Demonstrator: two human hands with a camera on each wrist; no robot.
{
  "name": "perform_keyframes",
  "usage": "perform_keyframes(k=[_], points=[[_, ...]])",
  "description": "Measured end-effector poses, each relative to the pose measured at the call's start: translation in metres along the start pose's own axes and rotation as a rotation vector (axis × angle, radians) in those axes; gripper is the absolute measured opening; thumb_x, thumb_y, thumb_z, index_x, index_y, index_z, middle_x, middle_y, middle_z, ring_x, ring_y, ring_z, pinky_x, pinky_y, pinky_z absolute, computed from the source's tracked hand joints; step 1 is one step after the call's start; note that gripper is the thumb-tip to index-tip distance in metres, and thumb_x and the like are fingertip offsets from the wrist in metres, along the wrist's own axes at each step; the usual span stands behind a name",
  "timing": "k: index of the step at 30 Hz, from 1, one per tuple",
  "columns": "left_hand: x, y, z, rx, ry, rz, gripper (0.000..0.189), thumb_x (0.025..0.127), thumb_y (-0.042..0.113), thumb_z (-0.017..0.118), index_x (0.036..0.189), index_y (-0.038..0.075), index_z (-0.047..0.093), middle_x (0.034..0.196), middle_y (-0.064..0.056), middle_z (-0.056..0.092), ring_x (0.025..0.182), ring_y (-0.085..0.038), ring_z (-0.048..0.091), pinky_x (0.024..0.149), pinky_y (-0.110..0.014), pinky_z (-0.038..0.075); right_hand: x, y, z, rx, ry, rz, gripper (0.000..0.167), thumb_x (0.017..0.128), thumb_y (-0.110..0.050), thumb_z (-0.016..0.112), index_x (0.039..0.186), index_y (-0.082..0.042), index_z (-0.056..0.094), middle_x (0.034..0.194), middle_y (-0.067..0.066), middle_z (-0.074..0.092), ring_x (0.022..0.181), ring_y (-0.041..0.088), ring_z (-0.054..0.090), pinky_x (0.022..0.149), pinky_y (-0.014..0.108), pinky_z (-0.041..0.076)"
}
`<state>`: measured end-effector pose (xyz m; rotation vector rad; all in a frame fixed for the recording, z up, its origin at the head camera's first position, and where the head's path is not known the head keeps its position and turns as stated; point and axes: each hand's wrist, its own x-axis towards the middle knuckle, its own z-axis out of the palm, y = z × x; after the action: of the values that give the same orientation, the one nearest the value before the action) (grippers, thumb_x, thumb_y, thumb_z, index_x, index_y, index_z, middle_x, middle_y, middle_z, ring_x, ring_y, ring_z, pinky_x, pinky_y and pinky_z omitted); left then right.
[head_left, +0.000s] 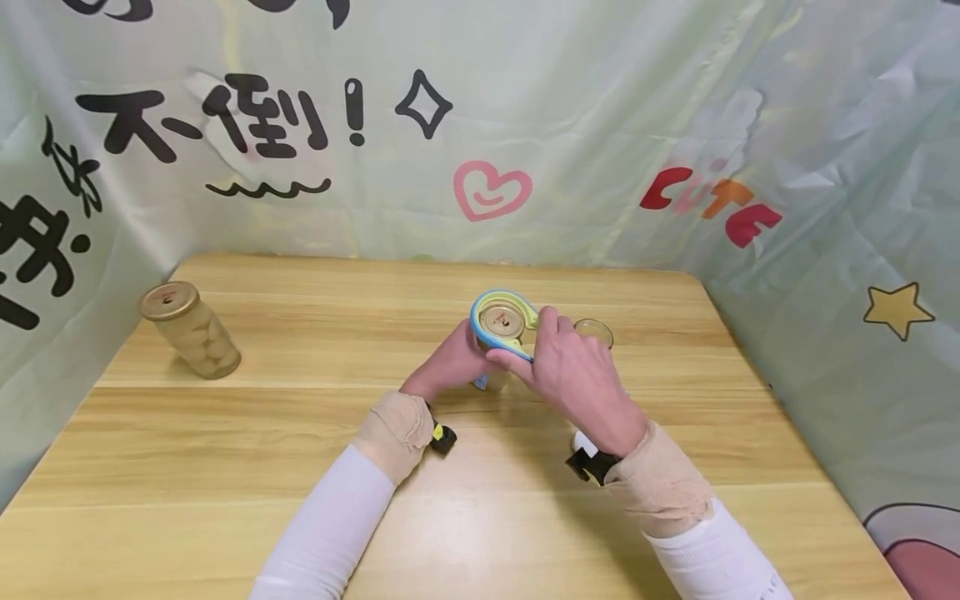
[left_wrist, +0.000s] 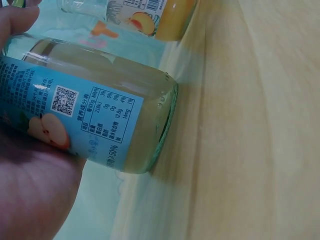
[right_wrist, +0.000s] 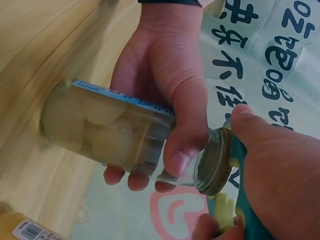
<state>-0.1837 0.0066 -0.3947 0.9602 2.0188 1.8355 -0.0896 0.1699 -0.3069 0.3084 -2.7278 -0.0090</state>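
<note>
A: How many jars are there?
B: 3. The 1 in hand is a clear glass jar with a blue apple-printed label (left_wrist: 85, 117); pale rounded pieces show inside. It is at the middle of the pale wood-grain table (head_left: 225, 467), though I can't tell whether its base touches the wood.
A: And the other 2?
B: 1 clear glass jar of pale round pieces with a gold lid (head_left: 198, 337) stands well apart, at the far left. The other, a glass jar with orange contents and a white peach label (left_wrist: 172, 22), is just to the right of the hands, partly hidden.
A: What are the 2 hands doing?
B: The left hand (head_left: 456, 364) is wrapped round the blue-labelled jar's body. The right hand (head_left: 573, 371) grips 1 blue and yellow-green looped opener (head_left: 476, 323).
A: Where does the loop sit?
B: Around the held jar's 1 round gold metal lid (head_left: 502, 321), which is on the jar.
A: Anything behind?
B: A pale green printed cloth (head_left: 600, 108) with 1 pink heart (head_left: 459, 187) and, at right, 1 yellow star (head_left: 900, 312).
</note>
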Motion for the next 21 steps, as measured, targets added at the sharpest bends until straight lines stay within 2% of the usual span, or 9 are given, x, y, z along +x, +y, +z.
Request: perform_keyframes(k=[4,8,14,21], points=[[0.0006,-0.0011,0.0000,0.007,-0.009,0.015,0.061,0.089,0.007,0.078,0.143,0.013,0.049,0.136,-0.011,0.063,0.126,-0.023,0.061,0.112,-0.042,0.050,0.0014,0.0012,0.0009,0.066,-0.042,0.035,0.076,0.089,-0.074,0.062,0.104,-0.001,0.045,0.065,0.007,0.049,0.043,0.022,0.044,0.038,0.028,0.031],[0.0000,-0.0003,-0.0002,0.019,-0.013,-0.005,0.059,0.091,0.010,0.078,0.142,0.013,0.050,0.134,-0.011,0.063,0.124,-0.022,0.061,0.110,-0.042,0.051,0.0022,0.0012,0.0013,0.088,-0.066,0.067,0.080,0.089,-0.078,0.057,0.114,-0.003,0.048,0.066,0.007,0.051,0.045,0.024,0.047,0.039,0.029,0.033],[-0.0009,0.0019,-0.0008,0.023,-0.008,-0.032,0.059,0.091,0.010,0.078,0.143,0.012,0.050,0.136,-0.011,0.063,0.127,-0.025,0.060,0.112,-0.044,0.049,0.0030,0.0004,-0.0009,0.052,-0.073,0.077,0.078,0.088,-0.083,0.053,0.104,-0.006,0.049,0.062,0.005,0.049,0.043,0.023,0.044,0.039,0.030,0.031],[-0.0008,0.0015,-0.0004,0.021,-0.003,-0.039,0.062,0.091,0.009,0.078,0.145,0.011,0.048,0.140,-0.011,0.061,0.131,-0.026,0.059,0.116,-0.044,0.047,0.0026,0.0013,-0.0014,-0.010,-0.040,0.023,0.075,0.089,-0.079,0.057,0.100,-0.005,0.050,0.057,0.004,0.046,0.040,0.023,0.040,0.038,0.029,0.029]])
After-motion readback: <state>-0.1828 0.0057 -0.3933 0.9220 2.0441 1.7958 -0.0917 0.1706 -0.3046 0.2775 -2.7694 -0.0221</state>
